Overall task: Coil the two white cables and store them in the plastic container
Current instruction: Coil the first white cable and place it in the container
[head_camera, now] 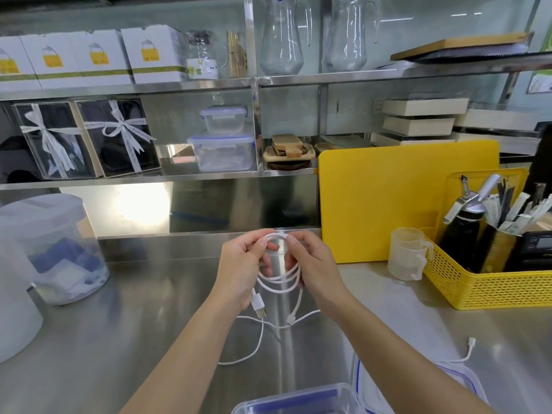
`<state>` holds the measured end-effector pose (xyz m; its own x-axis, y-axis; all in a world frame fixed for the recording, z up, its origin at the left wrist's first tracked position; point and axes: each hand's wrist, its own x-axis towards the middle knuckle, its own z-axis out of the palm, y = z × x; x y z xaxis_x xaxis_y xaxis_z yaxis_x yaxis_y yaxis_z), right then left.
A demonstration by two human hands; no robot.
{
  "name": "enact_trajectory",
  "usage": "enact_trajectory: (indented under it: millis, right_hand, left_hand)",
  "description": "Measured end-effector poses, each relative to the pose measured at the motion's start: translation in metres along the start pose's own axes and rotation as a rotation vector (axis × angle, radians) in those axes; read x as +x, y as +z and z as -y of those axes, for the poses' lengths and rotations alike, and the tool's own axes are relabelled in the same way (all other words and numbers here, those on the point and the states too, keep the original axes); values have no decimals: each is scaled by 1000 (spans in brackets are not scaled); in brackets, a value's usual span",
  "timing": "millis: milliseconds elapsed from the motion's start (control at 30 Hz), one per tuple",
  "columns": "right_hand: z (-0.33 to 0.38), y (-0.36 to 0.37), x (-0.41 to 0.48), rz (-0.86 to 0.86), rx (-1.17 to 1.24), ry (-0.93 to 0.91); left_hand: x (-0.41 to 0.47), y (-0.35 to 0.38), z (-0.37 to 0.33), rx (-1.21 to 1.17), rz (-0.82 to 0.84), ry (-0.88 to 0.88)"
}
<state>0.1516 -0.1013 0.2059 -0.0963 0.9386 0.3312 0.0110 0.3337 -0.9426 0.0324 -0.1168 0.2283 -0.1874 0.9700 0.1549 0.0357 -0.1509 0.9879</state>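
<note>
Worktop [143, 324]: stainless steel, shelves of boxes behind
Left hand [240, 267]: fingers [264, 241] pinching the top of the loops
Right hand [316, 264]: pinching the same spot, just beside the left
First cable [279, 279]: coiled, hanging below both pinches, USB plug [258, 306] dangling
Second cable [257, 345]: loose on the worktop, right under the coil
Plastic container [298, 397]: between the forearms, open, only the rim in view, can't tell the contents
Lid [460, 376]: flat beside it
Next, probably: down and back toward the body, either hand about as near

White cable [279, 279] over the silver desk [134, 324]; right of it, yellow cutting board [388, 198], yellow perforated basket [493, 291].
</note>
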Motion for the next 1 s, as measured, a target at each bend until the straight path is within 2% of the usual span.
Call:
enact_trajectory:
  millis: [67,133,233,300,367,433,567,633,733,800,900,1000]
  right_hand:
    - [-6,0,3,-51,-4,6]
    - [-10,-7,5,-15,-48,2]
    - [-14,-20,4,76,-185,-25]
    - [-18,-26,4,162,-353,-44]
    - [-23,-28,3,205,-450,-58]
    - [-26,-27,4,170,-420,-57]
    - [-26,-25,4,206,-405,-40]
    - [-26,-24,2,215,-379,-20]
    - [-24,-27,3,145,-280,11]
    - [-24,-30,3,135,-274,2]
    - [-27,-29,0,156,-330,-22]
    - [-30,-24,-5,151,-379,-38]
  left_hand:
    - [0,-5,-4,6,72,-52]
    - [4,-15,-8,77,169,-144]
    - [7,-37,-14,479,380,-258]
    - [9,-48,-17,596,465,-291]
    - [13,-52,-14,490,444,-283]
    - [13,-52,-8,332,449,-252]
    - [1,-39,12,203,648,-259]
    - [-2,-30,20,50,597,-276]
    - [-5,-14,25,-127,386,-283]
    - [-4,-6,29,21,274,-208]
    - [-2,2,32,424,163,-52]
    - [-1,6,39,606,93,47]
